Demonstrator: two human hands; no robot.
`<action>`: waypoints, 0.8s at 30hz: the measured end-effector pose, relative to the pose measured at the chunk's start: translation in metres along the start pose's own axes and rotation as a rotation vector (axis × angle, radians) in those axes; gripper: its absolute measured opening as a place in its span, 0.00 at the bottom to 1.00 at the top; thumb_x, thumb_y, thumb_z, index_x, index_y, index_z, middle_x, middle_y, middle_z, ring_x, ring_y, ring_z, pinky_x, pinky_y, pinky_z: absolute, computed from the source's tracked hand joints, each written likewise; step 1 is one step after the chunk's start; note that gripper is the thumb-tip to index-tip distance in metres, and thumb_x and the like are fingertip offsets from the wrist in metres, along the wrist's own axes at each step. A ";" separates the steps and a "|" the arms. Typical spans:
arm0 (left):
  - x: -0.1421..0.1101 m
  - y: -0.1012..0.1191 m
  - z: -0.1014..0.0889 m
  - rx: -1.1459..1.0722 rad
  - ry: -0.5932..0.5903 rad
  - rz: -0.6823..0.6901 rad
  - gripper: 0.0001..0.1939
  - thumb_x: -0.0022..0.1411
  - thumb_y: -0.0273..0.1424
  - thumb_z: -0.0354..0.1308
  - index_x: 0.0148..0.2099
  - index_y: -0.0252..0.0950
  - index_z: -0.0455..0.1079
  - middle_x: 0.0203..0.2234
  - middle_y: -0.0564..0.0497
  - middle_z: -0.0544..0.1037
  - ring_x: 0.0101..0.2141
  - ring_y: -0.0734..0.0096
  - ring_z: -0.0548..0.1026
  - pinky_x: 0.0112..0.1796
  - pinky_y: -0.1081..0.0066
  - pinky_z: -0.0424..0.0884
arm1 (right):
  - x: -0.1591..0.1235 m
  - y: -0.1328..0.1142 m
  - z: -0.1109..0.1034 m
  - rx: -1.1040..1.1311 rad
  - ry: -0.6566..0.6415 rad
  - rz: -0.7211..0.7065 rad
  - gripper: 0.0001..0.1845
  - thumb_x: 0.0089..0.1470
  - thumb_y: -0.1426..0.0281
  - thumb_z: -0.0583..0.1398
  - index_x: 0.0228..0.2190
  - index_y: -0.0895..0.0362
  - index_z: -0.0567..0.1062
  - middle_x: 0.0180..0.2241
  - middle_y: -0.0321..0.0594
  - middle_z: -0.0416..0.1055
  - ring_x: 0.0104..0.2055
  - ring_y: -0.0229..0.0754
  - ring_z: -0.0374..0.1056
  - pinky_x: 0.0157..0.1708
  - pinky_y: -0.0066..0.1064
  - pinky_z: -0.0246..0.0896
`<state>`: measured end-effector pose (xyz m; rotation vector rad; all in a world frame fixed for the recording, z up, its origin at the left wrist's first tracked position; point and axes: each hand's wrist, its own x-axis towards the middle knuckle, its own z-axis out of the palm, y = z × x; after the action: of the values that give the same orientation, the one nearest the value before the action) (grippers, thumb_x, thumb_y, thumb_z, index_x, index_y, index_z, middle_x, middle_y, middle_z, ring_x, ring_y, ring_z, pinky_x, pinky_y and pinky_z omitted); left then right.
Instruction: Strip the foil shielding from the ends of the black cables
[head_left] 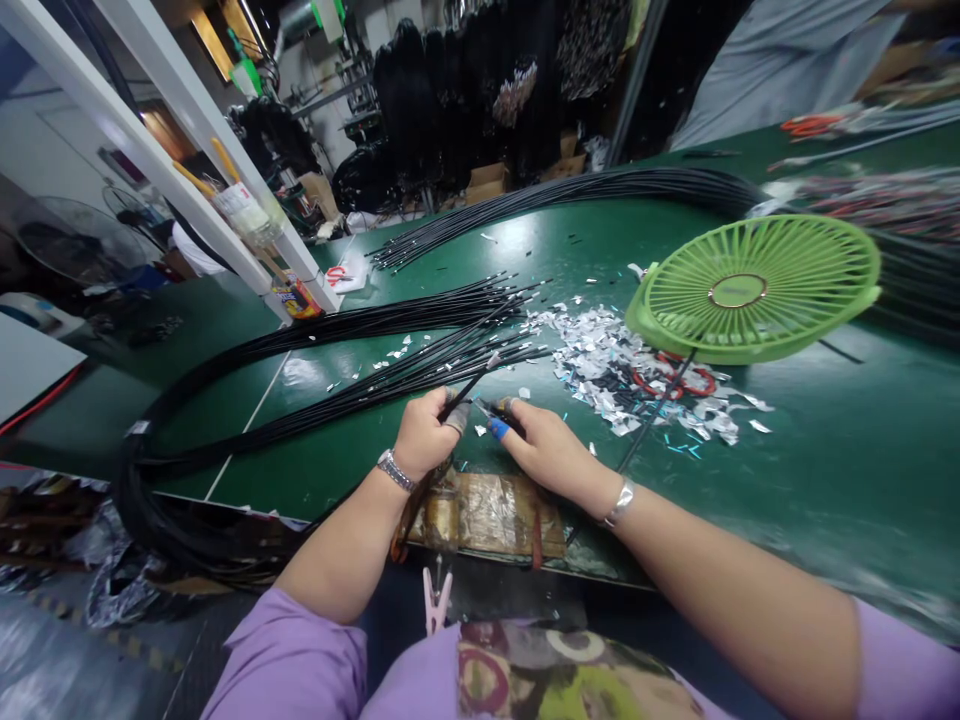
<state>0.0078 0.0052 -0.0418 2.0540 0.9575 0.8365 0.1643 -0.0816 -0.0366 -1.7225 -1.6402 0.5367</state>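
Observation:
My left hand is closed around a black cable, whose pale-tipped end sticks up past the thumb. Finger covers show on this hand. Just to its right, my right hand is pinched closed, with blue tape around the thumb. Its fingertips almost meet the left hand's; what they pinch is too small and dark to name. Beyond both hands, a bundle of black cables lies with its ends pointing right, looping around on the left side. White and blue scraps are heaped past my right hand.
A green fan stands right of the scraps. Another black cable bundle curves across the back of the green table. A tape-wrapped block sits at the front edge. White posts rise at left.

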 end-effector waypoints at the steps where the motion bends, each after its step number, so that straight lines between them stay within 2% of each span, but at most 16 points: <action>1: 0.000 0.000 0.000 0.000 0.002 0.004 0.08 0.56 0.32 0.55 0.26 0.35 0.66 0.18 0.55 0.70 0.21 0.76 0.65 0.24 0.75 0.59 | 0.000 0.000 0.000 0.010 -0.008 0.011 0.09 0.55 0.67 0.54 0.24 0.53 0.62 0.21 0.35 0.65 0.24 0.39 0.60 0.27 0.31 0.50; 7: 0.000 0.004 -0.002 -0.020 -0.003 0.023 0.07 0.56 0.32 0.55 0.27 0.35 0.67 0.18 0.55 0.70 0.21 0.76 0.66 0.25 0.75 0.60 | 0.001 0.001 0.001 0.032 -0.017 0.015 0.11 0.55 0.66 0.54 0.22 0.53 0.60 0.19 0.32 0.62 0.23 0.38 0.57 0.25 0.30 0.48; 15: -0.001 0.004 -0.001 0.010 -0.016 0.015 0.03 0.54 0.27 0.56 0.30 0.34 0.70 0.21 0.54 0.73 0.23 0.76 0.67 0.26 0.76 0.61 | -0.001 -0.001 0.004 0.002 -0.020 -0.055 0.11 0.54 0.67 0.53 0.23 0.52 0.58 0.22 0.35 0.64 0.24 0.38 0.58 0.27 0.31 0.50; 24: -0.001 0.006 -0.001 0.097 -0.025 0.028 0.04 0.54 0.26 0.57 0.27 0.34 0.69 0.19 0.55 0.70 0.22 0.77 0.64 0.25 0.76 0.57 | 0.001 -0.002 0.007 0.176 -0.044 -0.028 0.10 0.55 0.65 0.53 0.23 0.53 0.63 0.17 0.30 0.59 0.21 0.36 0.53 0.23 0.28 0.49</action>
<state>0.0086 0.0020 -0.0367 2.1600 0.9746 0.7911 0.1583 -0.0797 -0.0394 -1.5671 -1.5951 0.6886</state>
